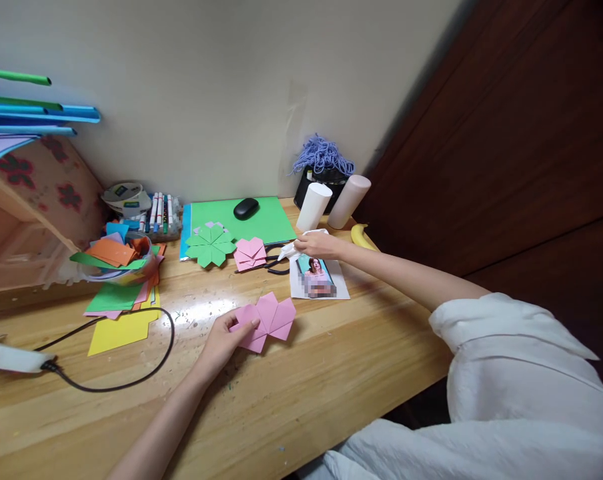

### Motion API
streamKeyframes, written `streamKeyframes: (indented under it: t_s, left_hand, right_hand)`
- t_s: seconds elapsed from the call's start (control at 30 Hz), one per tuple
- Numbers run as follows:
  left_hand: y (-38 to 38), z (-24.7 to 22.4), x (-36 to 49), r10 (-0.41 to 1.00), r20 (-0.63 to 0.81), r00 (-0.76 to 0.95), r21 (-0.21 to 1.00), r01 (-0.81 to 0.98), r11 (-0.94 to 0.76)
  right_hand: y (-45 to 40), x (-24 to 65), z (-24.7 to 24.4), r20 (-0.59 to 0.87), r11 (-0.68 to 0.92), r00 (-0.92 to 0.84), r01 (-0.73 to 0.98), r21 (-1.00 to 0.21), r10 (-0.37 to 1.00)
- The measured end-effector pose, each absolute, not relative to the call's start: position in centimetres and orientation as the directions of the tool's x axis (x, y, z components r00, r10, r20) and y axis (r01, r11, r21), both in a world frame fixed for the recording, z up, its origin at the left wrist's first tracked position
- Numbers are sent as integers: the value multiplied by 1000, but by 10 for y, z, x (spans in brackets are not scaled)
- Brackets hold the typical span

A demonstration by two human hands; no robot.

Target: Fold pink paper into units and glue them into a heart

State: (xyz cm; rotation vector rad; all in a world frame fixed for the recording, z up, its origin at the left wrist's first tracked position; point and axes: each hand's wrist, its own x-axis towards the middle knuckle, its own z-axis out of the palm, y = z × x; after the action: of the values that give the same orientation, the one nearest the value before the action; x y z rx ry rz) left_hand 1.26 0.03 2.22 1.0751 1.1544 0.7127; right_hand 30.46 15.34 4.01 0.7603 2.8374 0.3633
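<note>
My left hand (235, 333) pinches a pink folded-paper flower (271, 319) by its left petal, thumb on top, just above the wooden table. Farther back, my right hand (317, 245) is closed on a crumpled white tissue (287, 252); its fingertips are partly hidden. Under that hand lies a white sheet with a printed picture (315, 275). Black-handled scissors (277, 268) rest left of the sheet, partly covered by the tissue. Beside them sits a smaller pink folded-paper piece (250, 253), and left of it a green paper flower (211, 245).
Green card (271, 217) with a black mouse (246, 209) lies at the wall. Two cylinders, white (313, 208) and pale pink (349, 202), stand before a black holder with purple yarn (323, 155). A paper-scrap bowl (126, 270) and corded white tool (16, 357) are left.
</note>
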Motion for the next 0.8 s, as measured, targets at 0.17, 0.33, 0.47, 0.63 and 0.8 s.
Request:
streamKeyframes:
  t_s: [0.17, 0.33, 0.47, 0.63, 0.8]
  left_hand:
    - [0, 21, 12, 888, -344, 304, 938, 73, 338]
    - [0, 21, 13, 889, -348, 298, 937, 74, 342]
    - [1, 24, 13, 892, -351, 283, 936, 87, 341]
    - [1, 22, 13, 885, -382, 267, 924, 98, 369]
    - [2, 17, 11, 878, -403, 261, 915, 106, 389]
  right_hand:
    - [135, 320, 42, -27, 718, -733, 657, 232, 680]
    - [106, 347, 43, 213, 375, -398, 916, 144, 892]
    - [75, 345, 39, 334, 99, -90, 995, -11, 938]
    - [21, 309, 24, 308, 43, 20, 979, -198, 951]
    - [-15, 305, 5, 140, -52, 104, 942, -333, 985]
